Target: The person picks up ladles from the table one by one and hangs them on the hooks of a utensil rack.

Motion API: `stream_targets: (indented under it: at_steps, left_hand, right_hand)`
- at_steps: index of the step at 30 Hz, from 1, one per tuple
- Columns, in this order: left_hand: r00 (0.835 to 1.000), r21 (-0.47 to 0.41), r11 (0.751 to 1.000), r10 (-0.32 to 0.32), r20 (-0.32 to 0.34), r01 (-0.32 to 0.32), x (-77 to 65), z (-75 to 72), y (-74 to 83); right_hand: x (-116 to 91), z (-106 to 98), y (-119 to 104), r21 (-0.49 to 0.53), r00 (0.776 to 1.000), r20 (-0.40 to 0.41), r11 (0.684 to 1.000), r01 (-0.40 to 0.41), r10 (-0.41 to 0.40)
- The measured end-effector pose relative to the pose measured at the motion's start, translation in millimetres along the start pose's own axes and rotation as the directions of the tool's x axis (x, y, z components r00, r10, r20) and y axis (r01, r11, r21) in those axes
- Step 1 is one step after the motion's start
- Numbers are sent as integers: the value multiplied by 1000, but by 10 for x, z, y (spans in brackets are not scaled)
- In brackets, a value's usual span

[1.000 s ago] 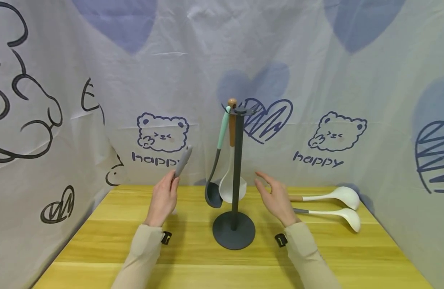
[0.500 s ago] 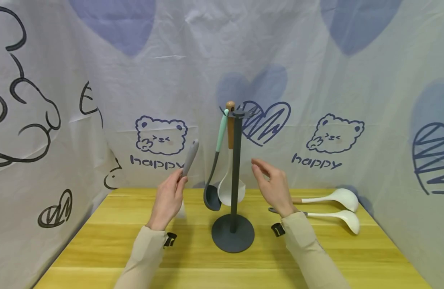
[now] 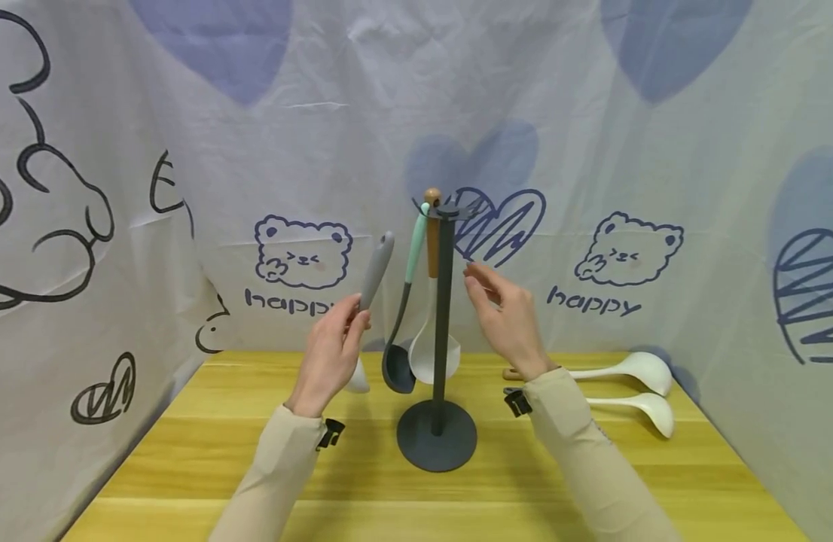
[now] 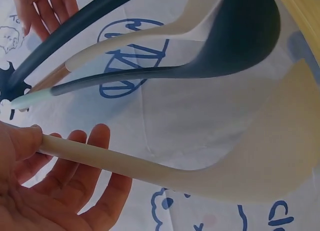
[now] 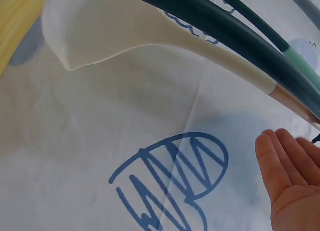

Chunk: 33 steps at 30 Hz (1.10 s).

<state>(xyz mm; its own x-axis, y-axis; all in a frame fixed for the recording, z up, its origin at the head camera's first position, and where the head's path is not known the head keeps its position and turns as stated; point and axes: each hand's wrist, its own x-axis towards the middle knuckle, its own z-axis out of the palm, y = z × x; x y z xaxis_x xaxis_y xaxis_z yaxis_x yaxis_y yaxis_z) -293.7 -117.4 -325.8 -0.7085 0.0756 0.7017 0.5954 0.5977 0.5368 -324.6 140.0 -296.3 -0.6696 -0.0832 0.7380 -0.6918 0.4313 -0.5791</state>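
Observation:
My left hand (image 3: 327, 354) grips a white spatula (image 4: 250, 166) by its grey handle (image 3: 376, 271), holding it upright left of a dark utensil stand (image 3: 443, 316). In the left wrist view, the thumb and fingers pinch the shaft, and the wide blade hangs down. On the stand's left side hang a dark ladle (image 3: 398, 370) with a mint handle and a white spatula (image 3: 423, 357) with a wooden handle. My right hand (image 3: 511, 316) is raised right of the pole, fingers loosely bent, holding nothing. In the right wrist view its fingers (image 5: 287, 158) lie near the wooden handle.
Two white ladles lie at the right of the wooden table (image 3: 206, 452): an upper ladle (image 3: 650, 371) and a lower ladle (image 3: 657, 412). The stand's round base (image 3: 437, 452) rests mid-table. A printed cloth (image 3: 376, 90) hangs behind and at both sides.
My left hand has risen and moved right, bringing the grey-handled spatula nearer the stand. My right hand has risen and moved slightly left toward the pole. The hanging utensils stay put.

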Motion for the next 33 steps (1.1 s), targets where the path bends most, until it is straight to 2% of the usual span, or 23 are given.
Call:
stream_targets:
  at_steps: [4,8,13,23,28,33]
  left_hand:
    - [999,-7,1000,27,-17,-27,27,-1,52]
    - [998,-18,999,50,-30,-51,40,16,79]
    - [998,-17,997,70,-10,-70,43,44,104]
    - [992,-24,992,125,-5,-125,115,49,202]
    - [991,-23,991,130,-17,-131,167,41,251]
    - [992,-26,992,122,-24,-123,195,36,285]
  right_hand:
    - [85,-20,-43,38,999,-44,999,-4,5]
    - [181,-55,-92,94,990,-140,995,19,-6]
    - [320,-105,-187,119,976,-218,992,46,-19]
    - [485,-150,-351,160,985,-171,986,38,-10]
    - [540,-154,-400,186,989,-145,982,26,1]
    - [572,-142,-439,160,991,-135,987,17,5]
